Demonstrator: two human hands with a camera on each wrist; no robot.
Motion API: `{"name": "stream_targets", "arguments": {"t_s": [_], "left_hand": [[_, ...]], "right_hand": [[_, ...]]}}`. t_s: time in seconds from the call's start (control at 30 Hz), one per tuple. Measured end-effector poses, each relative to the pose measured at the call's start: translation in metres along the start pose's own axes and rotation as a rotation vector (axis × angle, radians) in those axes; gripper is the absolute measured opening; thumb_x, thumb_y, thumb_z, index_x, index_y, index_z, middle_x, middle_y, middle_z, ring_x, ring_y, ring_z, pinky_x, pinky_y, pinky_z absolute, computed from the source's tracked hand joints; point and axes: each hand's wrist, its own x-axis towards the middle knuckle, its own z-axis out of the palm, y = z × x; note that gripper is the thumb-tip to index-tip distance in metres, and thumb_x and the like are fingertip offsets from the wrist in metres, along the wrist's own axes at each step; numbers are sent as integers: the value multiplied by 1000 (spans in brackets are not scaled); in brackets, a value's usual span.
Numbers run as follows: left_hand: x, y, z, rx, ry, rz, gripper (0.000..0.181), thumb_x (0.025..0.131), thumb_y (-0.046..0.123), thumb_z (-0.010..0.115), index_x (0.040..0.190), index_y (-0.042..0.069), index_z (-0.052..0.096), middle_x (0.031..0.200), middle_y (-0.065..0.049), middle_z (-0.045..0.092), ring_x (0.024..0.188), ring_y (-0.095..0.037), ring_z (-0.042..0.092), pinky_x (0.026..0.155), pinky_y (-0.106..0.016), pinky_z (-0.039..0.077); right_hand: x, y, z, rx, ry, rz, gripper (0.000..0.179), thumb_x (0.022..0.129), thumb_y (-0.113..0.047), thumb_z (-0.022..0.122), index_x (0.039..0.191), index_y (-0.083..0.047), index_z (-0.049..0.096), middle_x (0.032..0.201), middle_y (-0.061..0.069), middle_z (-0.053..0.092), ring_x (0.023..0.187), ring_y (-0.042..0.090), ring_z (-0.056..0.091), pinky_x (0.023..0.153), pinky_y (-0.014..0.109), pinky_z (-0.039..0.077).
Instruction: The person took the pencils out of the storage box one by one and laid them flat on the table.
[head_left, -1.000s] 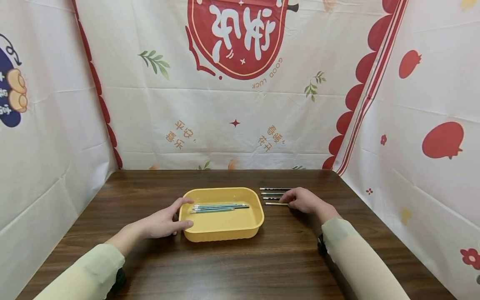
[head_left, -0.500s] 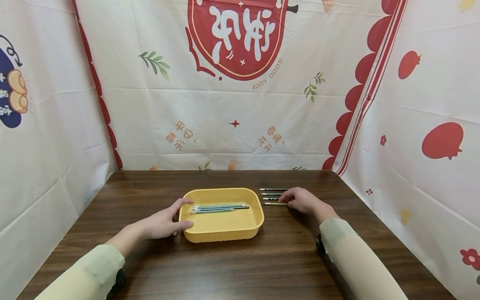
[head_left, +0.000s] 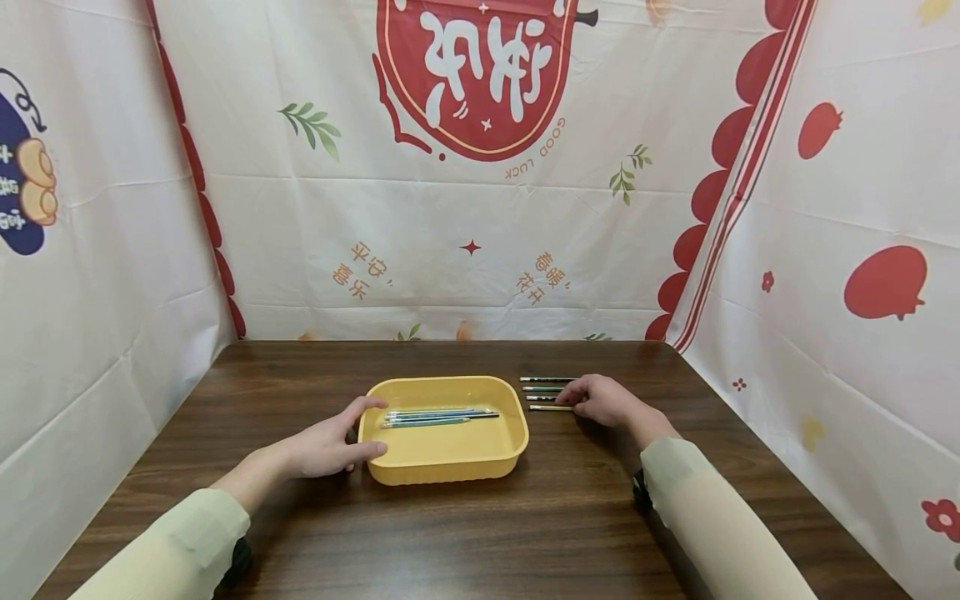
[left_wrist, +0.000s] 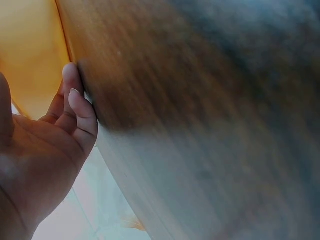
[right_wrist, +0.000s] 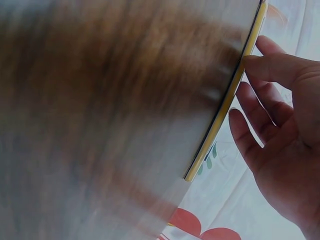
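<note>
A yellow plastic tray (head_left: 450,475) stands mid-table with several greenish pencils (head_left: 426,422) lying lengthwise in it. My left hand (head_left: 322,447) grips its left end, thumb and index finger over the rim, other fingers (left_wrist: 72,80) against the outer wall. To the right of the tray, my right hand (head_left: 609,402) pinches a yellow pencil (right_wrist: 215,128) that lies on the table, eraser end leftward. Just behind it, roughly parallel, lie a black-and-white pencil (head_left: 538,398), a green pencil (head_left: 542,388) and a dark pencil (head_left: 546,379), their right ends hidden by the hand.
The brown wooden table (head_left: 450,542) is enclosed at the back and sides by a printed white cloth (head_left: 465,208). A dark band shows at each wrist under the light sleeves (head_left: 705,492).
My right hand has shifted very slightly left, and the yellow pencil with it, bringing its eraser end nearer in line with the others. The left hand and tray have stayed put.
</note>
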Motion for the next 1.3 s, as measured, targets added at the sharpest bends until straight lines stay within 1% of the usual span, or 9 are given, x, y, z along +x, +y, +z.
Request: {"name": "stream_targets", "arguments": {"t_s": [0.07, 0.33, 0.5, 0.57, 0.77, 0.93, 1.0, 1.17, 1.3], "left_hand": [[0, 0, 0, 2, 0, 1, 77, 105, 48, 73, 165, 27, 30, 115, -13, 63, 83, -22, 65, 78, -40, 52], [0, 0, 0, 3, 0, 2, 78, 105, 48, 73, 165, 26, 30, 114, -12, 63, 82, -22, 65, 78, -40, 53], [-1, 0, 0, 5, 1, 10, 78, 105, 48, 73, 165, 25, 31, 112, -12, 63, 82, -22, 65, 78, -40, 53], [-1, 0, 0, 4, 1, 11, 78, 105, 48, 73, 165, 25, 31, 113, -12, 63, 82, -22, 65, 78, -40, 53], [-1, 1, 0, 5, 3, 7, 78, 105, 48, 73, 166, 25, 30, 113, -12, 63, 82, -22, 65, 78, -40, 52], [-2, 1, 1, 4, 4, 6, 78, 105, 48, 73, 166, 26, 30, 114, -12, 63, 81, -22, 65, 77, -40, 52], [-1, 0, 1, 3, 4, 6, 78, 105, 48, 73, 166, 26, 30, 115, -12, 62, 81, -22, 64, 77, -40, 52], [-1, -1, 1, 2, 6, 7, 78, 105, 48, 73, 166, 26, 30, 116, -13, 62, 81, -22, 64, 78, -40, 52], [-1, 0, 1, 6, 5, 5, 77, 105, 48, 73, 166, 26, 30, 114, -12, 63, 81, -22, 65, 78, -40, 52]], "right_hand": [[0, -1, -1, -2, 10, -12, 31, 97, 8, 67, 115, -12, 83, 106, 6, 77, 96, 19, 62, 90, 42, 55], [-5, -16, -5, 11, 74, -23, 29, 100, 2, 69, 121, -15, 82, 114, 5, 78, 104, 19, 66, 97, 44, 56], [-8, -35, -8, 9, 102, -81, 28, 99, -1, 71, 123, -11, 81, 111, 7, 76, 102, 20, 65, 92, 40, 55], [-8, -42, -9, 15, 111, -89, 28, 99, -2, 72, 124, -11, 80, 111, 7, 75, 101, 19, 64, 91, 38, 54], [-7, -64, -10, 57, 124, -121, 29, 100, -5, 73, 127, -13, 79, 117, 12, 74, 102, 18, 63, 90, 37, 54], [-3, -84, -10, 85, 126, -181, 29, 100, -8, 73, 128, -17, 79, 110, 3, 70, 97, 17, 60, 81, 33, 53], [-2, -92, -9, 99, 121, -199, 30, 101, -8, 73, 130, -15, 78, 109, 3, 70, 96, 18, 59, 78, 32, 53], [3, -110, -6, 131, 101, -224, 32, 102, -11, 73, 133, -14, 76, 115, 7, 70, 96, 17, 60, 79, 32, 54], [6, -124, -2, 143, 96, -232, 30, 103, -10, 73, 133, -15, 77, 113, 3, 69, 96, 17, 61, 81, 33, 55]]}}
